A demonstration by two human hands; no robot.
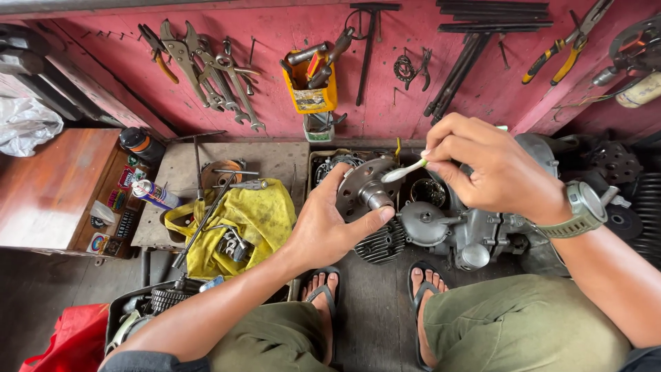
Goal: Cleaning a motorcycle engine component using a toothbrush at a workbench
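Observation:
My left hand (325, 224) grips a round grey metal engine part (363, 188) with a short shaft sticking out of its middle, thumb under the shaft. My right hand (485, 165), with a green watch (584, 210) on its wrist, pinches a white and green toothbrush (403, 171); the brush head touches the top of the round part. Below both hands lies a grey engine casing (451, 231) on the dark floor. My two feet in flip-flops rest below it.
A yellow cloth (265, 213) with sockets and a long wrench lies left of my left hand. Pliers and wrenches (206, 69) hang on the red wall, beside a yellow tool holder (311, 89). A spray can (155, 194) and a wooden table (51, 186) are at left.

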